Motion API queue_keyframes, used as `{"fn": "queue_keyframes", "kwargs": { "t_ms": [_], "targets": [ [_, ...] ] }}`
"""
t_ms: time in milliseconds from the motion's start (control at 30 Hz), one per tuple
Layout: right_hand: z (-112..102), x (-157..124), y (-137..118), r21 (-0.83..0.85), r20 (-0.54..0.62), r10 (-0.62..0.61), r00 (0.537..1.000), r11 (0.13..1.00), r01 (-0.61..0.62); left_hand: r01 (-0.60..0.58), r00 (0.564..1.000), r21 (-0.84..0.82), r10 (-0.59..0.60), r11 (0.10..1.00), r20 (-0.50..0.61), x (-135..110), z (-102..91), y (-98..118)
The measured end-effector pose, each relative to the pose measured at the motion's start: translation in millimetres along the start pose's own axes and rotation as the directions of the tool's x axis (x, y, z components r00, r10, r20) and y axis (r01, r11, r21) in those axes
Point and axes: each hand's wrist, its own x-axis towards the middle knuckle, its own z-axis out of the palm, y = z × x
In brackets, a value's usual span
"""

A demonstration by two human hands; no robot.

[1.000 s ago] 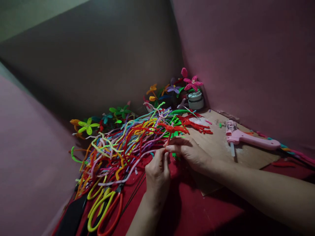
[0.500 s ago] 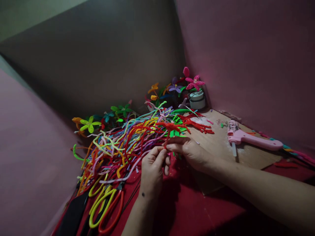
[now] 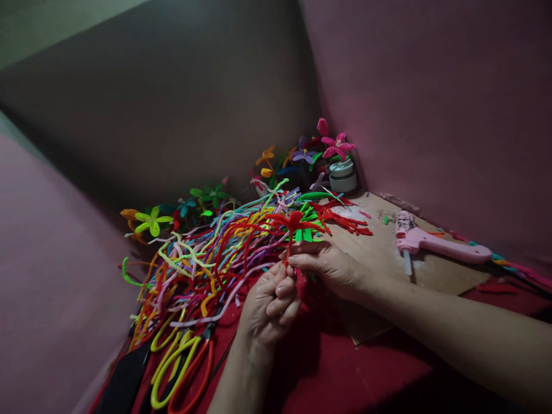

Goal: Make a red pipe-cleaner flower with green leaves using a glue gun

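Note:
A red pipe-cleaner flower (image 3: 294, 221) stands on a thin red stem between both hands. My left hand (image 3: 269, 302) is curled, palm turned up, its fingers closed round the lower end of the stem. My right hand (image 3: 328, 263) pinches the stem just under the flower head with thumb and forefinger. Right behind the hands lies a big tangle of pipe cleaners (image 3: 207, 253) in many colours, spread over a red cloth (image 3: 328, 368).
Scissors with yellow and red handles (image 3: 183, 368) lie at the near left. A pink glue gun (image 3: 435, 246) rests on a wooden board (image 3: 388, 253) at right. Finished flowers (image 3: 332, 146) and a small round container (image 3: 344, 175) stand in the far corner; more flowers (image 3: 150, 221) at left.
My left hand has rolled palm-up and closed tighter on the stem. The red flower head now stands a little higher and more upright. My right hand has hardly moved.

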Motion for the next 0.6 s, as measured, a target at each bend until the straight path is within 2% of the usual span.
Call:
{"fn": "queue_keyframes", "kwargs": {
  "t_ms": [100,200,267,333,400,467,533,600],
  "targets": [
    [-0.3,-0.5,1.0,-0.002,-0.019,0.007,1.0,1.0,-0.007,0.002,1.0,0.051,-0.002,0.999,0.012,-0.2,0.6,0.5],
    [0.6,-1.1,1.4,0.055,-0.06,0.042,0.997,0.998,-0.039,-0.038,0.998,0.184,0.047,0.982,-0.048,-2.0,4.9,0.8],
    [1.0,-1.7,2.1,0.073,-0.015,0.063,0.998,0.995,-0.062,-0.091,0.989,0.32,0.124,0.943,-0.085,-3.1,8.0,0.1],
    [0.8,-2.2,3.5,0.074,0.073,0.084,0.994,0.993,-0.09,-0.142,0.967,0.49,0.225,0.86,-0.116,-3.5,9.8,-2.0],
    [0.2,-2.2,5.0,0.082,0.081,0.09,0.993,0.992,-0.097,-0.163,0.93,0.661,0.338,0.732,-0.145,-2.9,9.9,-5.7],
    [0.1,-1.9,5.9,0.107,-0.029,0.076,0.997,0.992,-0.073,-0.168,0.87,0.827,0.475,0.537,-0.132,-1.9,8.4,-10.8],
    [0.7,-1.5,5.8,0.13,-0.158,0.075,0.985,0.99,-0.055,-0.167,0.789,0.952,0.614,0.256,-0.026,-0.7,5.1,-16.1],
    [2.0,-1.2,5.2,0.135,-0.231,0.098,0.968,0.989,-0.068,-0.135,0.723,0.991,0.682,-0.013,0.108,0.3,0.5,-20.2]
  ]
}}
